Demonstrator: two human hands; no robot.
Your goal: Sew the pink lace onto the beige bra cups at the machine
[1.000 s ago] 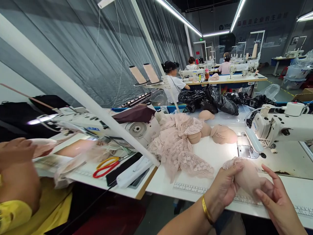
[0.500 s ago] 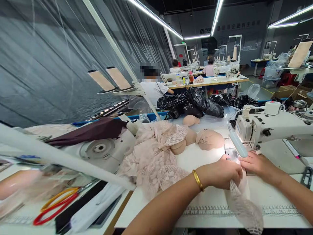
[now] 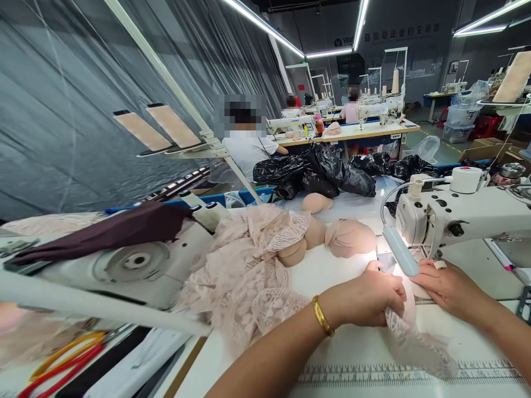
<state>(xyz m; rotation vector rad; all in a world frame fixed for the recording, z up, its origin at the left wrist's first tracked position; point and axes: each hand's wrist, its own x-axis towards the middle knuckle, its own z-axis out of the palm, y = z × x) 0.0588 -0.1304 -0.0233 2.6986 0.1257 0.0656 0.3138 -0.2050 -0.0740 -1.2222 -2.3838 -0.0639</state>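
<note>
My left hand (image 3: 373,296), a gold bangle on its wrist, is closed around a beige lace piece (image 3: 423,345) just in front of the sewing machine (image 3: 468,213). The lace trails from under that hand over the printed ruler on the table. My right hand (image 3: 450,290) lies with fingers stretched out flat on the edge of the beige work beside the needle area. A pale blue lamp (image 3: 400,251) hides the needle and part of the work. Left of the machine lie stacked beige foam cups (image 3: 352,239) and a heap of pale lace fabric (image 3: 236,271).
Red- and yellow-handled scissors (image 3: 66,359) lie at the lower left. A second machine (image 3: 136,262) under dark cloth and a slanting white pole (image 3: 103,304) stand left. Black plastic bags (image 3: 315,171) line the back; a person in white (image 3: 249,152) sits beyond.
The view has shifted, so most things sit further left. The lace's loose end has swung right and up over the ruler. My right fingers lie flatter, with more beige material showing under them.
</note>
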